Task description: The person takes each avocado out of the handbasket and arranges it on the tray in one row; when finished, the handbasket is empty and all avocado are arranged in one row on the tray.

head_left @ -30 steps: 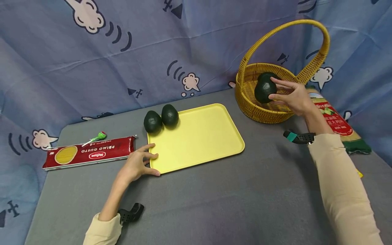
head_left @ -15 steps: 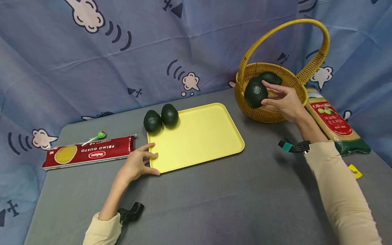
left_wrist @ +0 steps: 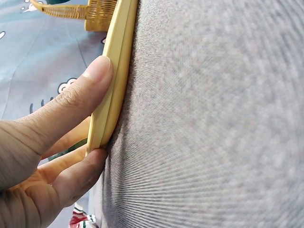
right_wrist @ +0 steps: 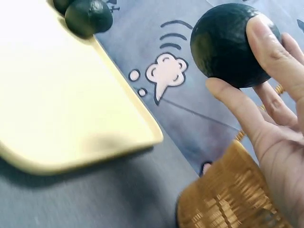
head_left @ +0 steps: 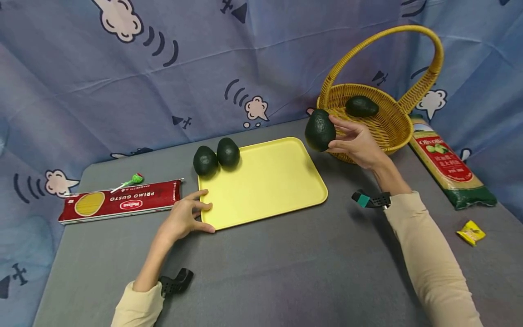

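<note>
1. While your right hand (head_left: 359, 144) carried an avocado (head_left: 320, 130), thumb and fingers curled round it, the fruit hung in the air between the wicker basket (head_left: 392, 129) and the yellow tray (head_left: 265, 181), clear of both.
2. Your left hand (head_left: 184, 219) pinched the tray's near corner, thumb on top of the rim (left_wrist: 111, 90) and fingers beneath, likely to steady it.
3. Two more avocados (head_left: 216, 156) sat touching at the tray's far left corner; one more lay in the basket (head_left: 361, 106).
4. Surface was a grey felt-like tabletop (head_left: 286, 272), backed by a blue cartoon-print cloth (head_left: 122, 91).
5. Spaghetti pack (head_left: 120, 204) and lollipop (head_left: 130, 180) lay left of the tray; a green-ended pasta bag (head_left: 449, 163) and a small yellow wrapper (head_left: 471, 232) lay right.
</note>
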`<state>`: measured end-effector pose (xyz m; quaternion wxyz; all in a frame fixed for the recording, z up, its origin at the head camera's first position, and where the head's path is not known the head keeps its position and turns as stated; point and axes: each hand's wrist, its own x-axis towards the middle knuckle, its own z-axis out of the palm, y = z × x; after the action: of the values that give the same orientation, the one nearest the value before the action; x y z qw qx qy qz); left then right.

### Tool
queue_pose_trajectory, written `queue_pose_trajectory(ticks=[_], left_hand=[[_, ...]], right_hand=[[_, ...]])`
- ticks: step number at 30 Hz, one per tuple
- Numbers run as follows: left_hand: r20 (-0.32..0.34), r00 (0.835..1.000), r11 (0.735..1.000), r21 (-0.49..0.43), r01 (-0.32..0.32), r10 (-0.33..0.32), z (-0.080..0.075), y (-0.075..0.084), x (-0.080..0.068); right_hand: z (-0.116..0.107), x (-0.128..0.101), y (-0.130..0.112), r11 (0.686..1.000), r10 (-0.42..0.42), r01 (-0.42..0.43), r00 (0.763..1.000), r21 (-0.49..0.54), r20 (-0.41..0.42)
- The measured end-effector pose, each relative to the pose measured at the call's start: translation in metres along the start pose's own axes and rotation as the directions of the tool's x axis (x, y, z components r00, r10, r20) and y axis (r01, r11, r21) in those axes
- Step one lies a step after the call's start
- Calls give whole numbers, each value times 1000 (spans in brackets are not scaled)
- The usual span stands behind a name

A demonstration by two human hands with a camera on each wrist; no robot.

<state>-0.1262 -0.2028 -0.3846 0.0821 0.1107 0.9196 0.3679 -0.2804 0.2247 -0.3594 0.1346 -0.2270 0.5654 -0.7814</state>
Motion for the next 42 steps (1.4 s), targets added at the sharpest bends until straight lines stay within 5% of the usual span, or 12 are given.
queue_pose_trajectory(ticks=[8,16,24,42], left_hand=[[4,1000,1000,-7,1,-1,-1,0,-1],[2,1000,1000,2,-1,1,0,-3,0],[-2,1000,1000,10,-2,2,-1,-3,0],[12,1000,1000,-15,28,-28,0,0,1]], right_hand=[[18,17,19,993,21,-31,996,114,89],[36,37,39,985,128,-139,986,99,111],[43,54,56,959,281,-284,951,-1,131],[45,73,74,933,359,-360,932,-4,51]])
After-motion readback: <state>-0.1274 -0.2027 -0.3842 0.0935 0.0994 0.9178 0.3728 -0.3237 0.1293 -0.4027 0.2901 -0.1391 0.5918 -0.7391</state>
